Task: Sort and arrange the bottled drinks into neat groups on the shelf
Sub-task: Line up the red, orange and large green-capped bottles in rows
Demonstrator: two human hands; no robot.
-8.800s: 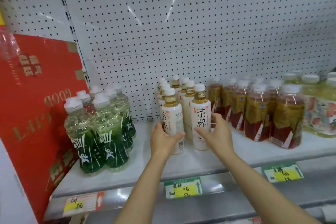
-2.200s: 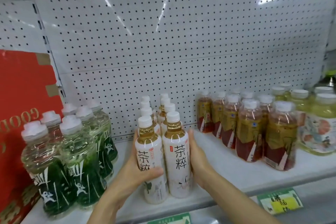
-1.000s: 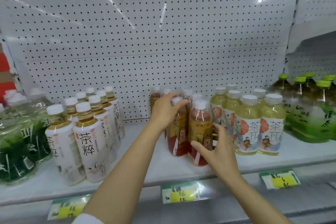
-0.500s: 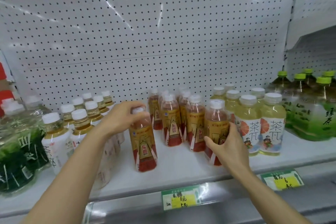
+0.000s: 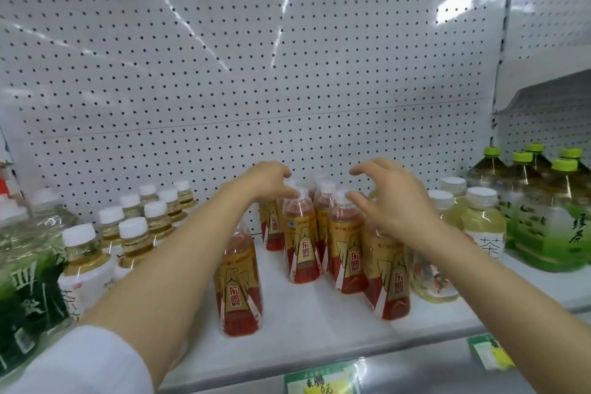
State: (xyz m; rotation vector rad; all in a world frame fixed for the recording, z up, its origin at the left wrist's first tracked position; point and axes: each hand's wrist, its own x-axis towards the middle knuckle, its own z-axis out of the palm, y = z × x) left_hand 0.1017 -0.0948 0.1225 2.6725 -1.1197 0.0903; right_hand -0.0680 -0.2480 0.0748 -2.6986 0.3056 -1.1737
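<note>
Up on the shelf (image 5: 319,326), both hands hover over the red-and-gold bottles (image 5: 347,253). Left hand (image 5: 267,181) and right hand (image 5: 395,201) have fingers loosely curled, each grip holding nothing.

Pegboard (image 5: 224,57): white, dotted with dark holes
Middle bottles (image 5: 302,249): red-and-gold labels, reddish drink
Left bottles (image 5: 137,243): white caps, amber drink
Right large bottles (image 5: 550,221): green caps, green labels
Sleeve (image 5: 89,361): white

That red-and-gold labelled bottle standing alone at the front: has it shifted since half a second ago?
Cannot tell. The lone red-and-gold bottle stands left of its group, above the green price tag, much as before, but the camera moved.
</note>
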